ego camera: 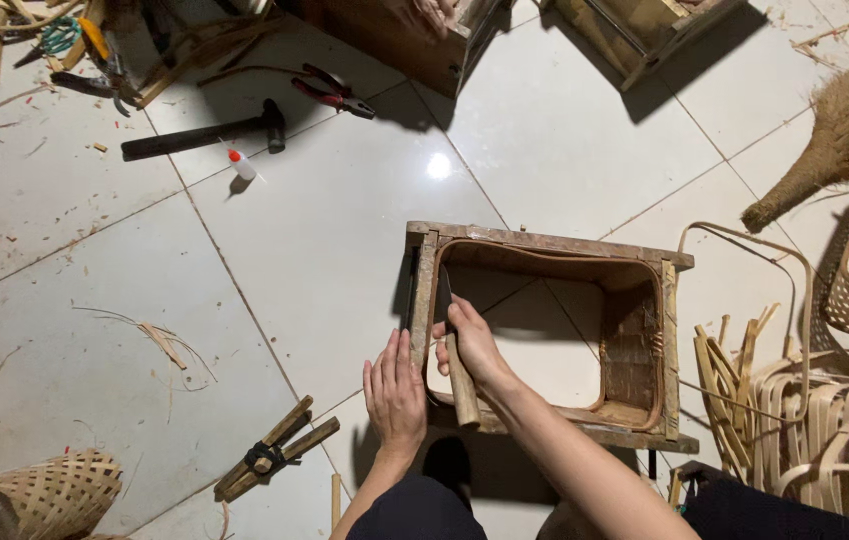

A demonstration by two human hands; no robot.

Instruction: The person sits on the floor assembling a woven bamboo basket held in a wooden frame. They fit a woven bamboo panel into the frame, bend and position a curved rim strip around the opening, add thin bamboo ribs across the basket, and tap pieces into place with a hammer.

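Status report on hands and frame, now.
Right hand grips wooden-handled knife, blade inside wooden frame. Left hand flat, open beside frame's near-left corner. Nothing in the way.

Hammer [200,137] lies behind wooden frame [550,243], left.

- One package shows: a small white plastic squeeze bottle with a red nozzle cap [241,164], of the glue-bottle kind, lying on its side on the pale tiled floor [75,300] at upper left, just below the dark-handled hammer [203,136].
- Any label on the bottle is too small to tell.
- No signs or screens are in view.
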